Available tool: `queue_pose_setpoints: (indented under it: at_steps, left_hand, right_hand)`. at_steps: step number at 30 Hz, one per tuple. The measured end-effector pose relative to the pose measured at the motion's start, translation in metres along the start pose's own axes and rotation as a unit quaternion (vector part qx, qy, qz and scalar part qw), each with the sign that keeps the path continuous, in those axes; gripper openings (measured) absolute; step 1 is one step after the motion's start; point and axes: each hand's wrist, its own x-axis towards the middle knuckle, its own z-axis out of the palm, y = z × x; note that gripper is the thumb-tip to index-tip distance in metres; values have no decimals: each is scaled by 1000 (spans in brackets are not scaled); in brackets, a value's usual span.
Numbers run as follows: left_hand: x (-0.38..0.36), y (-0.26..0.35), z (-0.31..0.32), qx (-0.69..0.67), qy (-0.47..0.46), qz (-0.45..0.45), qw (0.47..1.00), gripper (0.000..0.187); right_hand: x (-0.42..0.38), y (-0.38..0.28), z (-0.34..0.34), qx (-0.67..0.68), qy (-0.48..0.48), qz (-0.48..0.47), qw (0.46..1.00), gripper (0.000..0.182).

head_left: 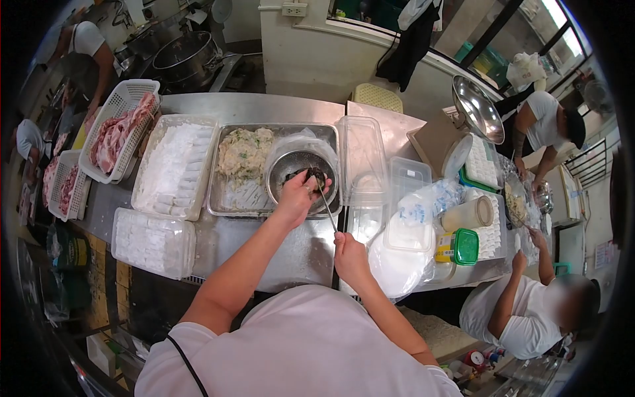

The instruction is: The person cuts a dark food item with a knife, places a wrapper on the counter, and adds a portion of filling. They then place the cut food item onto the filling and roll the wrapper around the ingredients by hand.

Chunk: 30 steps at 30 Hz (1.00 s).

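My left hand (297, 198) is closed around a dark, glossy piece of food (319, 176), held over a round metal bowl (271, 180) that looks perforated. More dark pieces lie in the bowl, partly hidden by my fingers. In my right hand (351, 255) is a slim metal tool (329, 214), its tip reaching up to the food at my left fingers. The bowl rests in a steel tray (210, 177), on a clear plastic sheet (290, 141). Beside it in the tray sits a pale minced mixture flecked with green (241, 153).
Tubs of floured white rolls (173, 169) and baskets of raw meat (122, 135) stand on the left. Clear plastic containers (362, 159), a green-lidded tub (458, 247) and a scale (477, 109) are on the right. Co-workers (509, 304) work at the right and far left.
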Motion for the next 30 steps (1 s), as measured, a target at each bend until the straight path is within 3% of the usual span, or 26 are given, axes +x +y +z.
queue_pose_setpoints:
  at_steps: [6, 11, 15, 20, 21, 22, 24, 26, 27, 30]
  left_hand:
    - [-2, 9, -6, -25, 31, -19, 999, 24]
    - [13, 0, -30, 95, 100, -21, 990, 22]
    - [9, 3, -33, 118, 126, -24, 985, 22]
    - [15, 0, -51, 248, 114, -36, 961, 21]
    - [15, -1, -53, 279, 124, -33, 952, 22]
    - [17, -2, -59, 394, 97, -11, 914, 24]
    - [22, -5, -69, 603, 38, 34, 796, 28]
    - [15, 1, -60, 670, 15, 38, 742, 31]
    - [12, 4, -55, 701, 2, 39, 712, 33]
    - [19, 8, -45, 637, 76, 79, 763, 30]
  right_hand:
    - [4, -13, -2, -98, -1, -22, 995, 43]
    - [7, -12, 7, -157, 46, -82, 983, 37]
    - [10, -14, 8, -161, 42, -52, 985, 35]
    - [17, -9, 4, -152, 47, -14, 987, 38]
    - [18, -8, 1, -139, 34, -2, 990, 39]
    - [19, -8, -2, -125, 22, 10, 992, 40]
    - [22, 1, -5, -85, 3, 12, 996, 43]
    - [26, 21, -1, -30, -9, -9, 999, 46]
    - [25, 19, -5, 38, -42, 32, 998, 46]
    - [16, 8, -19, 238, -129, 149, 951, 47]
